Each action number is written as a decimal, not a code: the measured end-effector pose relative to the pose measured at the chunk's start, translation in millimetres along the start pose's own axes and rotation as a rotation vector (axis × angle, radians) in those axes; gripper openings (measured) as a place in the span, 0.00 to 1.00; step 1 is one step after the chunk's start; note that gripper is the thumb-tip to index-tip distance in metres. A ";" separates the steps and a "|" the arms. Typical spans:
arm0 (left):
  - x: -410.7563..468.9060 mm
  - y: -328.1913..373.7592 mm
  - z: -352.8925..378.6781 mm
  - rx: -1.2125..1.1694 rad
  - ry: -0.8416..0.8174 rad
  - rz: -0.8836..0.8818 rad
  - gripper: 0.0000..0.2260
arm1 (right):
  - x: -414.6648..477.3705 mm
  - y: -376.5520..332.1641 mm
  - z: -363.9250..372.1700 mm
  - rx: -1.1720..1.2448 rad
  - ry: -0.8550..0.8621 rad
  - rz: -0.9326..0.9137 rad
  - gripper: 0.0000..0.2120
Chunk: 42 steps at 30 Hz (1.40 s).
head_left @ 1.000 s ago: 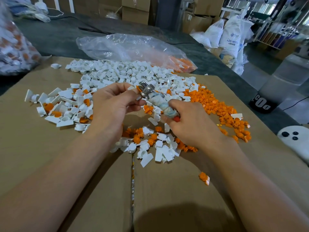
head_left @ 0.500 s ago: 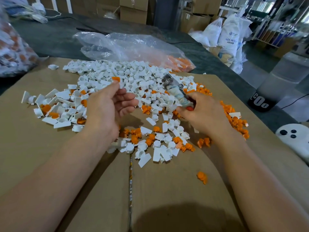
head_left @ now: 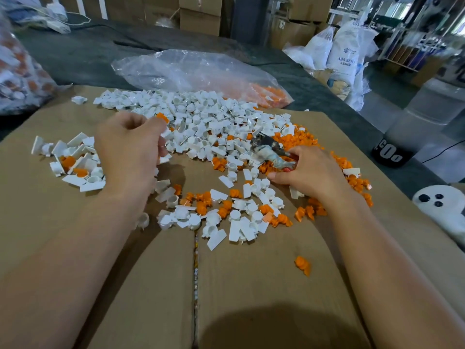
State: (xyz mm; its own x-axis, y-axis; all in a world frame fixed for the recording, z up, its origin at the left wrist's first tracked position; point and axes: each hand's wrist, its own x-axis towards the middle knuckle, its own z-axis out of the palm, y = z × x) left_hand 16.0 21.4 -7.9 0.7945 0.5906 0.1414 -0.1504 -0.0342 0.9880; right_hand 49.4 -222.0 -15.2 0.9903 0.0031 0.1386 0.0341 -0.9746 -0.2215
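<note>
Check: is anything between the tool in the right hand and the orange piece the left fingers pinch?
Only the heap of white pieces lies between the orange piece in the left hand and the tool in the right hand; above that heap nothing visible blocks the way.

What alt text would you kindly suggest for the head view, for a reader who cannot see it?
The left hand pinches an orange piece and the right hand grips a small metal-tipped tool over cardboard. White pieces and orange bits lie heaped around them, with a clear plastic bag behind.
</note>
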 end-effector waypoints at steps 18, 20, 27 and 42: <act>16.3 -14.7 -8.4 0.645 -0.042 0.166 0.18 | 0.7 1.5 1.4 0.013 -0.119 0.015 0.38; 15.7 -13.7 -8.2 0.694 -0.050 0.176 0.17 | 0.0 1.0 1.6 0.011 -0.120 0.019 0.37; -3.4 -5.6 0.7 0.706 -0.329 0.379 0.09 | -0.5 0.7 1.8 0.013 -0.123 0.019 0.36; -18.8 -6.9 3.8 0.810 -0.980 0.361 0.06 | -3.8 -3.9 -3.3 0.023 -0.129 0.021 0.40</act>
State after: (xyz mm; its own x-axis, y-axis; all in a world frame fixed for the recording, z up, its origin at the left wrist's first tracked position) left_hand 4.4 7.4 -17.1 0.9295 -0.3655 0.0500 -0.3218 -0.7370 0.5943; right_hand 45.0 -219.0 -11.7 0.9999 0.0126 0.0082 0.0142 -0.9694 -0.2451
